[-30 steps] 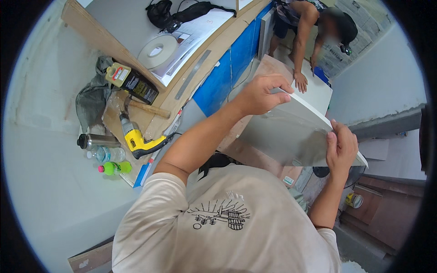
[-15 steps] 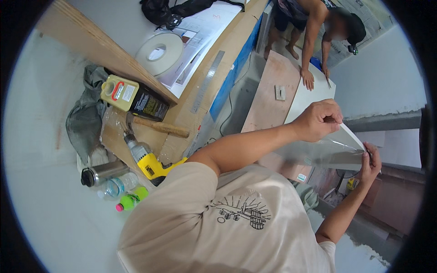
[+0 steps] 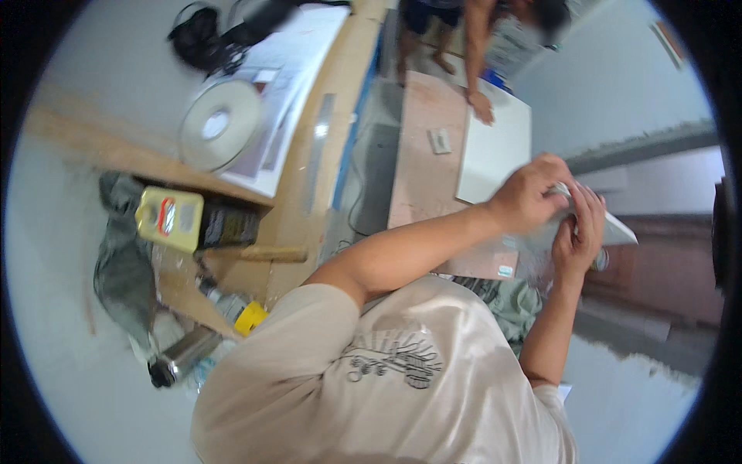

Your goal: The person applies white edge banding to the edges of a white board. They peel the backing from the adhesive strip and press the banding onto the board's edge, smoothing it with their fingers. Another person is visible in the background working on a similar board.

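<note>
My left hand [image 3: 533, 195] is closed in a pinch beside the edge of a thin white panel [image 3: 621, 230]. A small whitish bit shows between its fingers, too blurred to name. Right against it, my right hand [image 3: 580, 230] grips the panel, fingers curled over its edge and thumb below. Much of the panel is hidden behind my hands and left forearm. Beyond them, a larger white board [image 3: 496, 143] lies on a pinkish wooden sheet [image 3: 421, 174], where a co-worker's hand [image 3: 481, 107] presses flat.
At left, a workbench [image 3: 297, 224] bears a white tape roll [image 3: 220, 125], a metal ruler [image 3: 318, 155], a yellow-and-black can [image 3: 171, 220], a wooden-handled hammer [image 3: 274, 254] and a yellow power drill [image 3: 249, 315]. A steel bottle [image 3: 184, 357] lies near my left side. Green cloth [image 3: 510, 313] lies below my hands.
My right hand has moved up and left along the panel to meet my left hand. The panel has swung round, and the view has shifted. One of the co-worker's hands is now out of sight.
</note>
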A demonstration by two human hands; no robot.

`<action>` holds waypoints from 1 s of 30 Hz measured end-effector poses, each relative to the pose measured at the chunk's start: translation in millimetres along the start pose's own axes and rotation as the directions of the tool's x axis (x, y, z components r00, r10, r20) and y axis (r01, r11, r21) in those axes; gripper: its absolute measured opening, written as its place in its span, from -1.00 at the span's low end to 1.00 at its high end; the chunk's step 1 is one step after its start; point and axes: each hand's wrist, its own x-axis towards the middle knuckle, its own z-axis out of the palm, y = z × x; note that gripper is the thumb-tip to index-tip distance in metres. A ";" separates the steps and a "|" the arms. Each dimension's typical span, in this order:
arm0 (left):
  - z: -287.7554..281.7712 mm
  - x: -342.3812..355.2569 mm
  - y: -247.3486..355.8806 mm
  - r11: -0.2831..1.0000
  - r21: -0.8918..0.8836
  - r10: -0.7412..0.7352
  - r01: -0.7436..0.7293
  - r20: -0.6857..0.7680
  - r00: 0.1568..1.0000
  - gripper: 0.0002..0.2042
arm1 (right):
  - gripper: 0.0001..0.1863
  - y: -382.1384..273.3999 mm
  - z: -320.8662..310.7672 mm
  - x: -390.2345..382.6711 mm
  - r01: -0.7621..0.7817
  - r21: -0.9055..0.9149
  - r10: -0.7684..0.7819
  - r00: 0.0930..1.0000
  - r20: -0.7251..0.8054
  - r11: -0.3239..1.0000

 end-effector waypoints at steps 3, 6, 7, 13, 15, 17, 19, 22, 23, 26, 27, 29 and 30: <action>-0.1 -6.9 -14.2 0.990 -0.113 -0.076 0.082 0.058 0.995 -0.71 | -0.45 14.6 -12.5 -2.0 -0.049 -0.078 0.051 0.998 0.027 0.996; -2.3 -6.8 -6.8 0.978 -0.185 -0.076 0.091 0.086 0.993 -0.69 | -0.49 34.5 -24.6 -11.0 -0.086 -0.200 0.081 0.996 -0.031 0.976; -2.7 -9.0 -8.5 0.986 -0.159 -0.044 0.058 0.092 0.995 -0.70 | -0.51 45.2 -26.5 -14.3 -0.111 -0.206 0.099 0.993 -0.068 0.972; -2.1 -3.7 -6.1 0.997 0.030 -0.069 0.066 0.105 0.992 -0.75 | -0.59 -0.7 -4.3 -0.8 0.042 0.069 -0.025 0.972 -0.234 0.997; -6.2 -1.2 -2.8 0.995 0.083 -0.074 0.064 0.126 0.989 -0.74 | -0.63 -14.5 6.0 4.8 0.041 0.077 -0.016 0.952 -0.305 0.996; -7.0 -2.9 -6.3 0.992 0.123 -0.036 0.015 0.169 0.985 -0.74 | -0.66 -1.9 9.3 0.0 0.033 0.122 0.015 0.927 -0.375 0.992; -6.7 -4.0 -2.5 0.993 0.111 0.020 -0.042 0.189 0.982 -0.75 | -0.69 6.5 8.4 -7.5 0.039 0.132 0.010 0.936 -0.351 0.990; -2.2 -9.5 3.8 0.998 0.065 0.017 -0.027 0.150 0.989 -0.80 | -0.75 22.0 3.8 -15.0 0.081 0.120 -0.031 0.927 -0.373 0.989; -5.8 -13.7 4.1 0.999 0.054 -0.007 -0.001 0.147 0.989 -0.81 | -0.77 26.4 0.9 -18.3 0.101 0.114 -0.050 0.922 -0.384 0.988; -9.1 -12.7 4.9 0.998 0.067 -0.020 0.010 0.155 0.988 -0.84 | -0.80 44.7 -10.4 -23.9 0.065 0.072 -0.028 0.905 -0.425 0.995; -8.8 -11.6 6.9 0.997 0.078 -0.027 0.015 0.160 0.987 -0.85 | -0.82 53.5 -12.4 -27.2 0.054 0.067 -0.022 0.910 -0.414 0.996; -11.4 -11.2 9.2 0.993 0.118 -0.047 0.026 0.172 0.984 -0.88 | -0.84 72.4 -15.5 -34.2 0.033 0.062 -0.006 0.921 -0.391 0.998; -12.4 -11.2 8.9 0.992 0.125 -0.051 0.030 0.170 0.984 -0.88 | -0.84 80.3 -16.9 -36.6 0.038 0.044 -0.017 0.916 -0.401 0.998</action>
